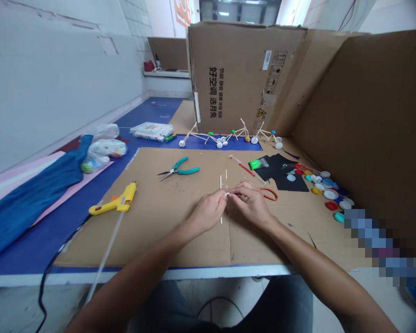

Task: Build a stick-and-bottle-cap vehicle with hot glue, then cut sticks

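My left hand (208, 210) and my right hand (249, 203) meet at the middle of a cardboard sheet (159, 231), their fingertips pinching a thin white stick (227, 195). Two more thin white sticks (221, 203) stand out lengthwise just beside my fingers. Left of my hands lie teal-handled pliers (178, 169) and a yellow hot glue gun (116, 199). An orange loop (269, 193), perhaps a scissor handle, pokes out past my right hand, partly hidden.
Small stick models on bottle-cap wheels (229, 136) stand at the back, before a large cardboard box (242, 78). Several coloured bottle caps (327, 194) and black sheets (280, 171) lie to the right. A blue cloth (31, 203) and plastic bags (104, 152) lie left.
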The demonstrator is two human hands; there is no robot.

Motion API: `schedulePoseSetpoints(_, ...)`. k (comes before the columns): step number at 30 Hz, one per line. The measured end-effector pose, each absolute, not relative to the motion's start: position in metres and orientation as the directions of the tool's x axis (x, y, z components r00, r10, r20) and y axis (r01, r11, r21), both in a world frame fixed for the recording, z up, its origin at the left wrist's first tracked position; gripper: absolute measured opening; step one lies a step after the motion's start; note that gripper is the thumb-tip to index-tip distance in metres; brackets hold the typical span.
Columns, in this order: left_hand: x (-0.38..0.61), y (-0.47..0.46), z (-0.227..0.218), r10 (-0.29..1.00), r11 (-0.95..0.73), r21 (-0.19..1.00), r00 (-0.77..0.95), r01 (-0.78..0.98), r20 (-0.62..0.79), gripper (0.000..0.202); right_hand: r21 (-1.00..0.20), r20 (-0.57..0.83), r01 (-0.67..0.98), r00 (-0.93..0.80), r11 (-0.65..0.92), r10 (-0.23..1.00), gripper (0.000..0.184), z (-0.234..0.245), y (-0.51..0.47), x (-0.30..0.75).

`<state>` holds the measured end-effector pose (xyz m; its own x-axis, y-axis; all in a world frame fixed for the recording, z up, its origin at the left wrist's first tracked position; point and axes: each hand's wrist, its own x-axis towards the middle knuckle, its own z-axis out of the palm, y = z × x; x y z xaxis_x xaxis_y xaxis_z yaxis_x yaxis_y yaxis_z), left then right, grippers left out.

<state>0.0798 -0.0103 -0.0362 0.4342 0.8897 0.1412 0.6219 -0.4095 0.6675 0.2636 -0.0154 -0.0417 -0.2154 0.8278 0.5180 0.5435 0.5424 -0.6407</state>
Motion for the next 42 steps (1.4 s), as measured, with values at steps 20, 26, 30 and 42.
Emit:
schedulePoseSetpoints(20, 0.08, 0.007, -0.035, 0.924, 0.105, 0.994, 0.369, 0.006, -0.099, 0.029, -0.983, 0.118, 0.111, -0.209, 0.143, 0.971, 0.03, -0.043, -0.013, 0.257)
schedulePoseSetpoints(26, 0.078, 0.009, -0.037, 0.945, 0.078, 0.997, 0.318, -0.006, -0.072, 0.03, -0.935, 0.168, 0.26, -0.275, 0.241, 0.947, 0.028, -0.043, -0.014, 0.262)
schedulePoseSetpoints(30, 0.078, 0.007, -0.036, 0.928, 0.063, 0.997, 0.365, 0.047, -0.076, 0.026, -0.953, 0.131, 0.235, -0.259, 0.193, 0.957, 0.028, -0.042, -0.012, 0.267)
schedulePoseSetpoints(42, 0.084, 0.002, -0.033, 0.929, 0.066, 0.998, 0.364, 0.01, -0.065, 0.022, -0.958, 0.141, 0.204, -0.278, 0.202, 0.95, 0.024, -0.041, -0.012, 0.264)
